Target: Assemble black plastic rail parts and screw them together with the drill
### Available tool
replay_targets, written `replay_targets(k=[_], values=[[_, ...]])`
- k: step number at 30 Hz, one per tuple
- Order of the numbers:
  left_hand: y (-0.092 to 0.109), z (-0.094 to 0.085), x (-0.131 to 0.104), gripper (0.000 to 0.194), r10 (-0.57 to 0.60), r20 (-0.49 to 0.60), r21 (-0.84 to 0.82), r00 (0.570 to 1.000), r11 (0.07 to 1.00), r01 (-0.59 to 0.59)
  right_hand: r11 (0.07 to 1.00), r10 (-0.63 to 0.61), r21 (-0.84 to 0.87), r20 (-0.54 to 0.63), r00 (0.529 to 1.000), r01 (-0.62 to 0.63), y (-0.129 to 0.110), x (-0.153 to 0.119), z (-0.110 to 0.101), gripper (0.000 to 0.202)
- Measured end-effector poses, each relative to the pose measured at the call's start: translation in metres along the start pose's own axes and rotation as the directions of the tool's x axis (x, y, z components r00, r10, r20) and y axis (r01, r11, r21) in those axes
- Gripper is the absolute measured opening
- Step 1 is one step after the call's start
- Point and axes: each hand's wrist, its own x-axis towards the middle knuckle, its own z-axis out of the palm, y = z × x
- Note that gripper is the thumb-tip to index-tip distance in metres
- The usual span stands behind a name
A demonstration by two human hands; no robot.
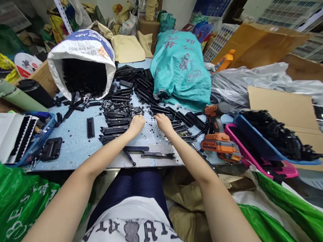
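Observation:
My left hand is at the right edge of a heap of small screws, its fingers curled together. Whatever may be in them is too small or hidden to make out. Close by on the right, my right hand has its fingertips pinched beside long black plastic pieces; I cannot see what is in them. Stacked black strips lie to the left of my left hand. In front of me on the table edge rest a jointed black arm and a longer flat black piece.
An orange cordless drill stands at the right, beside a blue basket of black parts. A white sack opens towards me at the back left, next to a teal sack. Tiny bits dot the blue tabletop.

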Motion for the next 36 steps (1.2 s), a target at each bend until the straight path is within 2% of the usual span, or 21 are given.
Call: replay_targets(k=[3,5,6,8,11,13,16,20,24,26,29,33,36], values=[[-0.007,-0.015,-0.047,0.024,-0.049,-0.185,-0.143,0.982,0.989,0.022,0.999,-0.029,0.042,0.048,0.998,0.027,0.004,0.034,0.005,0.022],[-0.018,-0.018,-0.087,0.023,-0.149,-0.356,-0.351,0.923,0.936,0.016,0.997,-0.021,0.073,0.033,0.999,0.019,-0.001,0.03,0.005,0.02],[-0.024,-0.017,-0.107,0.023,-0.2,-0.411,-0.434,0.889,0.901,0.002,0.993,-0.014,0.116,-0.01,1.0,0.015,-0.005,0.02,0.003,0.019],[-0.032,-0.01,-0.144,0.023,-0.271,-0.452,-0.526,0.85,0.85,-0.008,0.958,-0.005,0.283,-0.146,0.989,0.046,-0.019,-0.01,-0.003,0.018],[-0.035,0.007,-0.176,0.024,-0.286,-0.452,-0.525,0.845,0.851,0.007,0.823,-0.004,0.539,-0.307,0.952,0.178,-0.047,-0.061,-0.017,0.014],[-0.033,0.015,-0.183,0.024,-0.254,-0.467,-0.458,0.847,0.889,0.014,0.773,-0.01,0.598,-0.323,0.946,0.213,-0.063,-0.087,-0.023,0.012],[-0.031,0.019,-0.18,0.025,-0.145,-0.494,-0.297,0.857,0.955,-0.01,0.755,0.007,0.621,-0.329,0.944,0.211,-0.078,-0.104,-0.022,0.011],[-0.031,0.013,-0.174,0.026,0.101,-0.442,-0.137,0.891,0.974,-0.179,0.765,0.002,0.604,-0.348,0.937,0.222,-0.081,-0.106,-0.015,0.012],[-0.033,0.009,-0.174,0.024,0.195,-0.454,-0.095,0.869,0.96,-0.265,0.798,-0.035,0.546,-0.38,0.924,0.255,-0.081,-0.104,-0.014,0.015],[-0.035,0.008,-0.176,0.024,0.217,-0.458,-0.093,0.862,0.953,-0.289,0.82,-0.078,0.505,-0.368,0.926,0.269,-0.083,-0.106,-0.012,0.018],[-0.038,0.007,-0.177,0.025,0.215,-0.433,-0.12,0.875,0.949,-0.292,0.845,-0.14,0.46,-0.3,0.944,0.272,-0.084,-0.113,-0.002,0.025],[-0.04,0.005,-0.18,0.028,0.16,-0.352,-0.171,0.922,0.958,-0.231,0.85,-0.141,0.466,-0.248,0.958,0.246,-0.078,-0.129,0.009,0.029],[-0.033,0.004,-0.188,0.031,0.078,-0.324,-0.187,0.943,0.972,-0.144,0.881,-0.148,0.417,-0.209,0.966,0.226,-0.082,-0.132,0.005,0.035]])
